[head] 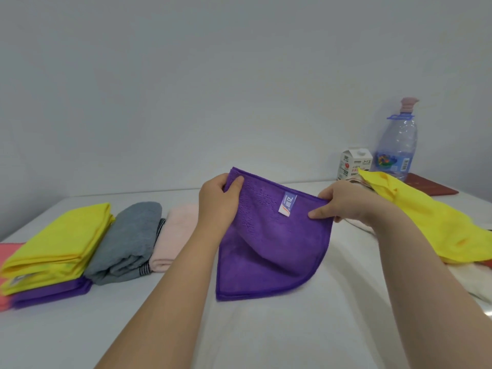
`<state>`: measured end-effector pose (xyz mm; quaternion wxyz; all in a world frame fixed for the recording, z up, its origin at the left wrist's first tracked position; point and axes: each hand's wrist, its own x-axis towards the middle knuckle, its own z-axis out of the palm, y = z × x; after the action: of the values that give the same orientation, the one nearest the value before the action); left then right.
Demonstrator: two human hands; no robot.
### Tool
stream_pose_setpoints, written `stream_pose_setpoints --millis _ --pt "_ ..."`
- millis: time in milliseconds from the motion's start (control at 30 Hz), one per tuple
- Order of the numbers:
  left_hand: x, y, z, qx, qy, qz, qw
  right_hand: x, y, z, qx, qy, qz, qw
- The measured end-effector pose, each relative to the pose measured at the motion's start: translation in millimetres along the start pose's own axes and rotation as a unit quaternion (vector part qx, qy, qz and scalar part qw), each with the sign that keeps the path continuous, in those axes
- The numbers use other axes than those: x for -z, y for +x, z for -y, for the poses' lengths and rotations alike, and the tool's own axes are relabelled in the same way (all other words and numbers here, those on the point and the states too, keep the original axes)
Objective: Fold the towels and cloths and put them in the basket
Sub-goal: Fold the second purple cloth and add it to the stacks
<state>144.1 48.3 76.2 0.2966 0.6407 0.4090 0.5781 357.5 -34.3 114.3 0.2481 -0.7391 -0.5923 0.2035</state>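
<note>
A purple cloth (274, 249) with a white and blue label hangs folded double above the white table (239, 328), its lower edge touching the surface. My left hand (217, 202) pinches its top left corner. My right hand (340, 202) pinches the top right corner. At the left lie folded cloths: a yellow one (58, 246) on a purple one (50, 294), a grey towel (125, 243) and a pale pink towel (175, 235). An unfolded yellow cloth (431, 217) drapes over a heap at the right. No basket is in view.
A milk carton (352, 163) and a large clear plastic bottle (396, 145) stand at the back right by the wall, beside a dark red flat board (431, 186). A coral cloth (6, 251) shows at the far left edge. White cloth (468, 283) lies under the yellow one.
</note>
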Motion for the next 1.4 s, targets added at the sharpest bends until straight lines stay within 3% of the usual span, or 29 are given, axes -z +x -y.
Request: stream_pose_setpoints --millis 67,133,233,367,533,600,667,767,867,1000,1100,1200,1300,1400 --pt "0.0 -0.4 0.2 0.001 0.008 -0.009 1.0 -4.9 10.6 -4.1 -0.015 0.143 -0.096 0.985" --pt "-0.1 -0.6 -1.9 -0.001 0.007 -0.015 1.0 -12.2 17.9 -4.9 -0.02 0.332 -0.155 0.93" --pt "0.7 1.3 -8.9 0.019 -0.025 -0.009 0.999 -25.6 19.5 4.2 0.01 0.487 -0.134 0.863" --pt "6.6 1.8 -31.8 0.115 -0.203 0.051 0.971 -24.4 13.6 21.0 0.075 0.505 -0.128 0.85" --pt "23.4 1.8 -61.9 0.225 -0.415 0.184 0.862 -6.2 -9.4 40.9 0.151 0.553 -0.075 0.816" --pt "29.7 2.8 -65.9 0.257 -0.434 0.192 0.842 -0.1 -12.4 42.7 0.156 0.541 -0.09 0.822" --pt "30.9 5.4 -60.6 0.227 -0.371 0.154 0.887 0.7 -9.3 39.3 0.144 0.496 -0.141 0.845" --pt "28.1 11.6 -35.9 0.097 -0.105 0.045 0.989 -6.0 0.8 26.3 0.127 0.323 -0.26 0.901" --pt "21.3 11.8 -9.3 0.029 0.117 0.051 0.991 -22.9 10.7 10.3 0.081 0.208 -0.289 0.931" --pt "12.2 4.2 16.6 0.033 0.27 0.056 0.961 -48.9 28.5 -21.3 0.019 0.11 -0.26 0.959" --pt "8.4 1.2 26.2 0.065 0.273 0.053 0.958 -54.8 37.7 -32.1 -0.006 0.107 -0.253 0.961" --pt "3.8 0.5 31.7 0.122 0.166 0.074 0.976 -58.1 43.2 -33.7 -0.041 0.203 -0.212 0.955" --pt "0.4 0.7 36.9 0.153 0.068 0.077 0.983 -63.5 41.8 -30.4 -0.064 0.364 -0.136 0.919" --pt "-2.1 -0.9 35.9 0.171 0.007 0.079 0.982 -67.3 43.3 -30.6 -0.065 0.488 -0.114 0.863"
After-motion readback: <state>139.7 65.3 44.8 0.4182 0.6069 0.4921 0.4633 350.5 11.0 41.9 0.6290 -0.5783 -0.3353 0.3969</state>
